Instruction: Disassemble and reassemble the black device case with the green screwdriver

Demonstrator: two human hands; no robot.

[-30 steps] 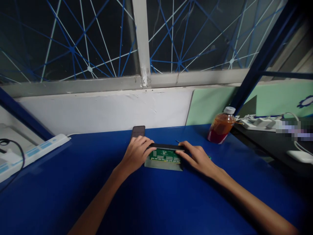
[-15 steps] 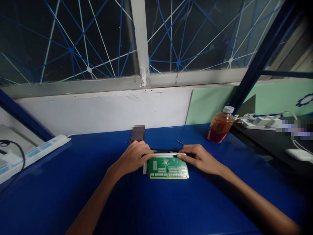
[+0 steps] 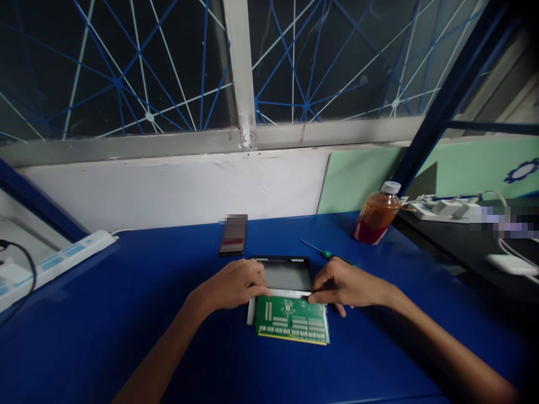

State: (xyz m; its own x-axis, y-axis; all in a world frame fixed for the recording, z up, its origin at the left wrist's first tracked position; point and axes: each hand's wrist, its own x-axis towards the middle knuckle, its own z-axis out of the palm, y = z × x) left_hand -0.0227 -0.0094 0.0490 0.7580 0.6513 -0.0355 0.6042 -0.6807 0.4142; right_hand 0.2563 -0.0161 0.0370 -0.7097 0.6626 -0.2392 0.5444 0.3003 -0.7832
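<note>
A green circuit board (image 3: 290, 318) with a yellow lower edge and a white strip along its far edge is between my hands, low over the table. A pale plate shows at its left side. My left hand (image 3: 238, 283) pinches the far left corner at the strip. My right hand (image 3: 343, 283) grips the far right corner, thumb and forefinger closed, with another finger stretched below. Just behind the board lies a black rectangular frame (image 3: 280, 259) with a grey inner face. A screwdriver (image 3: 327, 255) with a green collar lies by my right hand, which partly hides its handle.
A phone (image 3: 234, 234) lies on the blue table (image 3: 189, 353) near the wall. A drink bottle (image 3: 378, 215) stands at the back right. One power strip (image 3: 80, 255) is on the left, another (image 3: 446, 211) on the black surface at right.
Both hands have drawn the circuit board towards me. The black frame's grey face, the whole phone and more of the screwdriver have come into sight behind them.
</note>
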